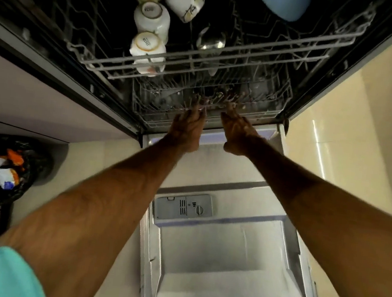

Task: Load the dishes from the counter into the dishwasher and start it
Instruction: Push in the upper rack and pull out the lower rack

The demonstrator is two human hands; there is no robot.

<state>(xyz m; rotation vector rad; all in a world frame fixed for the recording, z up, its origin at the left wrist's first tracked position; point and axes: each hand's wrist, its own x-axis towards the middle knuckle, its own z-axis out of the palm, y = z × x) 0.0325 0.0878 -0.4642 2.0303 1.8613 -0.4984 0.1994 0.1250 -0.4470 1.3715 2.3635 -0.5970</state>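
Dishwasher door (pixel 226 261) down | left grip (pixel 188 128), right grip (pixel 238 131): fingers straight, released, touching lower rack (pixel 150 109) front rim

The dishwasher (pixel 226 261) stands open, its upper rack (pixel 225 57) holding upturned white cups (pixel 152 18) and a blue bowl (pixel 282 2).
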